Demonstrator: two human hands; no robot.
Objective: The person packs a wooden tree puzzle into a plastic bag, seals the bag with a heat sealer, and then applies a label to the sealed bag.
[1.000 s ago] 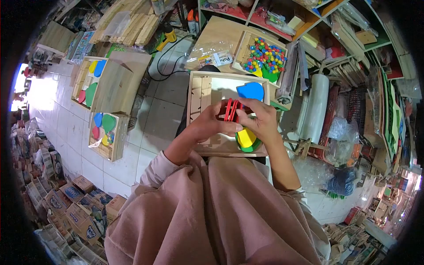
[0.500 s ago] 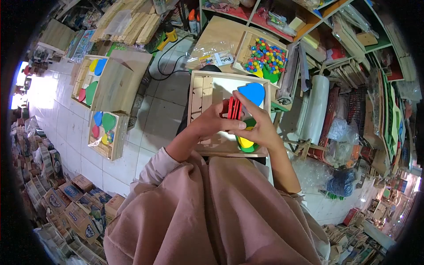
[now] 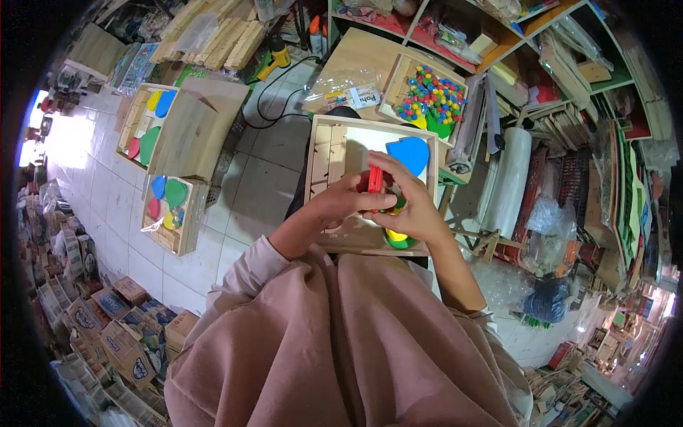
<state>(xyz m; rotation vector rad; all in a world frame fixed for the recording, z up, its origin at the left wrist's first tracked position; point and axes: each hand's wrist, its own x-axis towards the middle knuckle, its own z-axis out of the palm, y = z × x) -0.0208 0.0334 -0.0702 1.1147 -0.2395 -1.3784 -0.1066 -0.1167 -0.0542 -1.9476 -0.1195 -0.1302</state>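
Over a shallow wooden tray (image 3: 309, 160) on my lap, both hands meet around a small stack of red flat pieces (image 3: 375, 179). My left hand (image 3: 341, 201) is closed on the stack from the left, its thumb stretched along the near side. My right hand (image 3: 416, 206) curves round the stack from the right, with fingertips at its far end. Inside the tray, a blue shape (image 3: 409, 154) lies at the far right and green and yellow shapes (image 3: 400, 240) at the near right, partly under my right hand. Wooden slatted parts (image 3: 329, 153) fill the tray's left side.
Beyond the tray, a wooden box (image 3: 393, 85) holds many coloured beads. A plastic bag (image 3: 348, 96) lies beside it. More trays with coloured shapes (image 3: 169, 191) stand to the left. A yellow tool (image 3: 276, 60) with a black cable is behind. Shelves (image 3: 491, 53) rise at the back right.
The red pieces, fanned apart before, are now pressed into a tighter stack. My right hand has closed in slightly around them. The view has shifted a little.
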